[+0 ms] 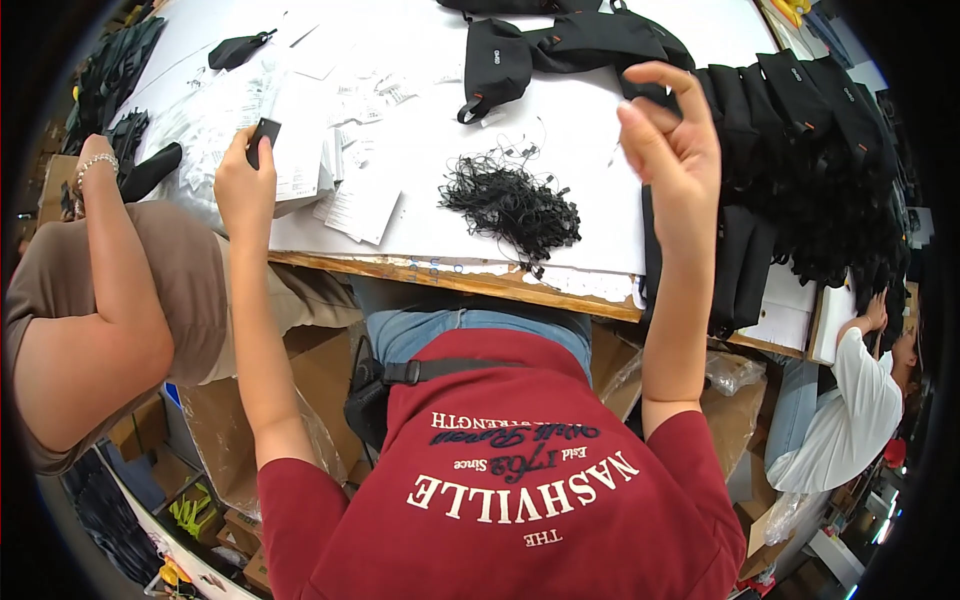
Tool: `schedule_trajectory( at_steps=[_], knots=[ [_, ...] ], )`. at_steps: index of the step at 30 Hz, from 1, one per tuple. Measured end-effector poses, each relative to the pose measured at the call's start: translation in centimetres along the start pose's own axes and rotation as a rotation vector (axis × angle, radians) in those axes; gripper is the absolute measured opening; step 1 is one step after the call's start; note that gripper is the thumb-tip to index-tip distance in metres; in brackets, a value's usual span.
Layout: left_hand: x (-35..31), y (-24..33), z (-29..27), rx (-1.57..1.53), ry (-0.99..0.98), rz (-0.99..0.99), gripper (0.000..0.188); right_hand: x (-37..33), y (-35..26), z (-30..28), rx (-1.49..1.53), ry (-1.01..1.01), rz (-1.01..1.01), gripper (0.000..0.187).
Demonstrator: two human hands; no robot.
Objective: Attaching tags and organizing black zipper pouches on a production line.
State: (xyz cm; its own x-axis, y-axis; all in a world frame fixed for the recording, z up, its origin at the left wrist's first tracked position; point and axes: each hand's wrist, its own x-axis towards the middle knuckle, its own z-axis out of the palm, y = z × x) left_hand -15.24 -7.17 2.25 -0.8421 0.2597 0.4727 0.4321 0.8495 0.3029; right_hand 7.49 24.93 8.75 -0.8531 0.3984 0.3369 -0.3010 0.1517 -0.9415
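Observation:
My left hand (pixel 246 185) pinches a small black rectangular tag (pixel 263 134) between thumb and fingers, above stacked white printed cards (pixel 298 165). Raised at the right, my right hand (pixel 680 140) has its thumb and index finger apart and the other fingers curled; nothing shows between them. A thin strand (pixel 613 156) is by its thumb, and I cannot tell whether they touch. On the white table (pixel 420 240), between my hands, lies a tangled pile of black tag strings (pixel 512 208). Black fabric pouches (pixel 495 68) are beyond it.
More black pouches (pixel 815 100) are heaped along the right side. Small clear packets (pixel 375 95) and a large plastic bag (pixel 215 110) lie at the left. One person (pixel 120 290) sits close on my left; another (pixel 840 410) is at the far right. The wooden table edge (pixel 450 282) runs before me.

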Motion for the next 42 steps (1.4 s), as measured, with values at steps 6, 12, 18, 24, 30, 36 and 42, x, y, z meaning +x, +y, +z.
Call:
schedule_trajectory(
  at_steps=[6, 12, 18, 24, 30, 36, 42],
  knots=[
    [-5.5, 13.1, -2.8, -0.928, -0.353, -0.083, 0.025, -3.6, 1.2, 3.1, 0.152, -0.089, 0.210, 0.026],
    [-9.8, 17.2, -2.7, -1.048, -0.570, -0.037, 0.027, -5.1, 2.5, 5.1, 0.078, -0.095, 0.236, 0.021],
    [-10.7, 17.6, -1.3, -1.045, -0.561, -0.073, 0.027, -5.7, 3.5, 5.6, 0.096, -0.011, 0.225, 0.019],
    [-11.1, 18.2, -1.4, -0.992, -0.501, -0.045, 0.025, -6.3, 3.9, 5.9, 0.033, 0.027, 0.205, 0.021],
    [-11.5, 18.5, -1.2, -0.862, -0.420, 0.060, 0.027, -6.3, 4.0, 5.8, -0.080, 0.040, 0.168, 0.022],
    [-11.6, 18.4, -1.2, -0.764, -0.382, 0.155, 0.026, -6.2, 3.8, 5.9, -0.126, 0.035, 0.164, 0.022],
    [-11.1, 17.7, -1.4, -0.965, -0.504, 0.037, 0.020, -5.9, 3.9, 4.0, 0.048, -0.122, 0.536, 0.011]
  ],
)
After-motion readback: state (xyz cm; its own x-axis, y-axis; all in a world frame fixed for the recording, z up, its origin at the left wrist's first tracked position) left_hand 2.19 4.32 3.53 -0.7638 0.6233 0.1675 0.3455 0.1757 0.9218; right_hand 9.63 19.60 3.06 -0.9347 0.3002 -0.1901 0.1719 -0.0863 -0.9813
